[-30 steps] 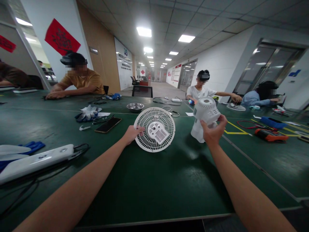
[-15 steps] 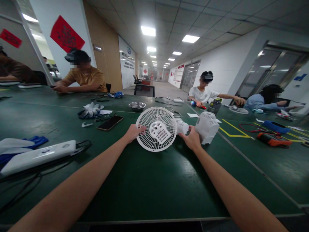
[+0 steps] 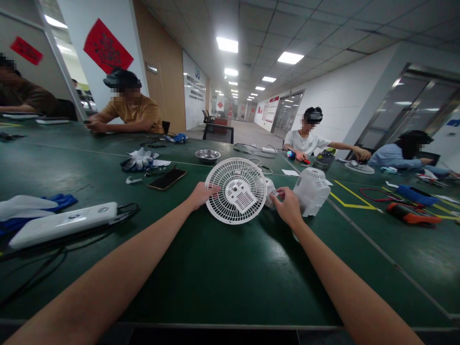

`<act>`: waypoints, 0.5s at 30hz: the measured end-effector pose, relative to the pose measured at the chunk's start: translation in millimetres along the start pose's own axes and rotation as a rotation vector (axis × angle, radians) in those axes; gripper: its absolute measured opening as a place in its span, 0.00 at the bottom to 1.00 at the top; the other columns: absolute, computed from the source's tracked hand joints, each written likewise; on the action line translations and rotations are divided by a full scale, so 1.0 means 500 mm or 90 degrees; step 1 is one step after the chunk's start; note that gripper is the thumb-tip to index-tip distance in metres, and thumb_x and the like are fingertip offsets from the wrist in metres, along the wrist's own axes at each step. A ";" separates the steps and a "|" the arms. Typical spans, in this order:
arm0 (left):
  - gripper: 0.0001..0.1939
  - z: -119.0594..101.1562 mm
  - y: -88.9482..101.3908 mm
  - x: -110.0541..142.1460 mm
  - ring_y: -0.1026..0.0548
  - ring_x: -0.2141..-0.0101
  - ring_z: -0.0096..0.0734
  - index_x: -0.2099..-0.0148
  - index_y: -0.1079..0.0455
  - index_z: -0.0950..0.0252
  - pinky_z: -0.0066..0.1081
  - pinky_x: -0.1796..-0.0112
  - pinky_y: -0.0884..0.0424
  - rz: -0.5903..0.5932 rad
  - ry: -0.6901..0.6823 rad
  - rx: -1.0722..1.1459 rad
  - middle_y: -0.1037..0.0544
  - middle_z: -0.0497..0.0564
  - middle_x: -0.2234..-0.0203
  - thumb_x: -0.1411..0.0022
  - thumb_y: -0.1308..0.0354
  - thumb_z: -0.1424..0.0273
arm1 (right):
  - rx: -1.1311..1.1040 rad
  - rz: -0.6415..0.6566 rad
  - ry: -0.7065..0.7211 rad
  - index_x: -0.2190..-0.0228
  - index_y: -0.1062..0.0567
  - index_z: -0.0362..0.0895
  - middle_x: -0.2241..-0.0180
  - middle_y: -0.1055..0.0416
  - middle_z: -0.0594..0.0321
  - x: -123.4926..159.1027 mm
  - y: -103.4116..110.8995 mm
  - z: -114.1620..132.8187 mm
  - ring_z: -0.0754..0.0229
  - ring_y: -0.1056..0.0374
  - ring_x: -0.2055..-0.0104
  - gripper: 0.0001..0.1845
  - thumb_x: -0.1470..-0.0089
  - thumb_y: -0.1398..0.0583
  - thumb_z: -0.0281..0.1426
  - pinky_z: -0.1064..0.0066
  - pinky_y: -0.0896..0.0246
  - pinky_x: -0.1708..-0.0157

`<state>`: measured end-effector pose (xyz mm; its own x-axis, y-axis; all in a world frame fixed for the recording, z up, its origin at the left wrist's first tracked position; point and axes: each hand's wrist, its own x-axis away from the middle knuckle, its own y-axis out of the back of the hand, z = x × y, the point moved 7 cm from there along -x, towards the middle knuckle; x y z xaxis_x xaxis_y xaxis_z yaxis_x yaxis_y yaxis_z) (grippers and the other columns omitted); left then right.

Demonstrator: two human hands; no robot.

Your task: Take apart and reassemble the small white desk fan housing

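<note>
A round white fan grille [image 3: 235,190] stands tilted on the green table [image 3: 223,268], its back with a striped label facing me. My left hand [image 3: 202,194] grips its left rim. My right hand [image 3: 287,207] is closed round a white fan motor part [image 3: 269,189] just behind the grille's right edge. A white fan housing [image 3: 312,190] rests on the table right beside my right hand.
A black phone [image 3: 167,178], gloves [image 3: 140,160] and a steel bowl [image 3: 207,155] lie beyond the grille. A white power strip [image 3: 64,224] and blue glove [image 3: 61,201] sit at the left. Orange and blue tools [image 3: 413,213] lie right. Other people sit around the table.
My right hand set the white housing down on the table, then took hold of the small motor part and brought it against the grille. My left hand stayed on the rim.
</note>
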<state>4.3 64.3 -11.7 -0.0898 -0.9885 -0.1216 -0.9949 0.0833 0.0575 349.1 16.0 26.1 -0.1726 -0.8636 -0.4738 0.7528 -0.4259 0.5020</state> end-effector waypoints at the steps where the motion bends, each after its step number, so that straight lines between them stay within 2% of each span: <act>1: 0.13 0.000 -0.001 0.000 0.21 0.70 0.37 0.64 0.22 0.69 0.38 0.62 0.23 0.000 0.001 0.001 0.18 0.54 0.71 0.48 0.28 0.65 | -0.094 0.047 -0.045 0.64 0.28 0.46 0.67 0.26 0.58 0.007 -0.015 0.004 0.50 0.29 0.61 0.20 0.52 0.35 0.47 0.53 0.33 0.55; 3: 0.13 0.000 -0.001 0.000 0.21 0.70 0.37 0.65 0.22 0.69 0.38 0.63 0.24 -0.003 -0.005 0.010 0.18 0.54 0.71 0.47 0.28 0.65 | -0.179 0.139 -0.101 0.65 0.29 0.47 0.72 0.26 0.60 0.030 -0.052 0.022 0.53 0.28 0.69 0.20 0.45 0.41 0.51 0.57 0.29 0.65; 5: 0.13 -0.001 0.000 -0.001 0.22 0.71 0.36 0.64 0.22 0.70 0.38 0.62 0.24 -0.005 -0.017 0.016 0.18 0.54 0.71 0.46 0.29 0.64 | -0.238 0.229 -0.144 0.61 0.29 0.47 0.73 0.24 0.60 0.060 -0.095 0.044 0.55 0.27 0.73 0.22 0.40 0.47 0.52 0.61 0.29 0.71; 7: 0.13 -0.001 0.001 -0.002 0.22 0.71 0.36 0.64 0.22 0.70 0.38 0.63 0.24 -0.003 -0.024 0.010 0.18 0.54 0.71 0.45 0.30 0.63 | -0.402 0.357 -0.277 0.59 0.29 0.48 0.71 0.22 0.60 0.101 -0.147 0.058 0.57 0.25 0.71 0.21 0.39 0.46 0.52 0.65 0.29 0.72; 9: 0.14 0.000 0.002 -0.002 0.22 0.71 0.36 0.64 0.22 0.70 0.38 0.63 0.24 0.001 -0.026 -0.005 0.18 0.54 0.71 0.45 0.30 0.62 | -0.515 0.427 -0.346 0.58 0.27 0.48 0.67 0.21 0.59 0.128 -0.175 0.079 0.58 0.24 0.68 0.24 0.37 0.49 0.52 0.66 0.27 0.68; 12: 0.15 -0.006 0.002 -0.001 0.22 0.71 0.37 0.64 0.22 0.70 0.38 0.65 0.24 0.001 -0.054 -0.038 0.18 0.54 0.71 0.45 0.31 0.61 | -0.604 0.461 -0.360 0.55 0.27 0.48 0.61 0.20 0.58 0.139 -0.184 0.102 0.56 0.23 0.62 0.24 0.36 0.51 0.52 0.62 0.26 0.62; 15: 0.15 -0.020 -0.004 0.007 0.21 0.70 0.39 0.64 0.22 0.69 0.37 0.66 0.24 -0.011 -0.098 -0.062 0.18 0.54 0.71 0.43 0.32 0.60 | -0.628 0.441 -0.351 0.55 0.27 0.50 0.61 0.20 0.60 0.136 -0.177 0.106 0.54 0.23 0.61 0.21 0.37 0.48 0.50 0.59 0.26 0.60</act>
<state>6.6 59.3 -2.3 -0.0871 -0.9579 -0.2735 -0.9877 0.0472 0.1491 237.3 -19.3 -12.3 0.3744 -0.9171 0.1372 0.8917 0.3155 -0.3245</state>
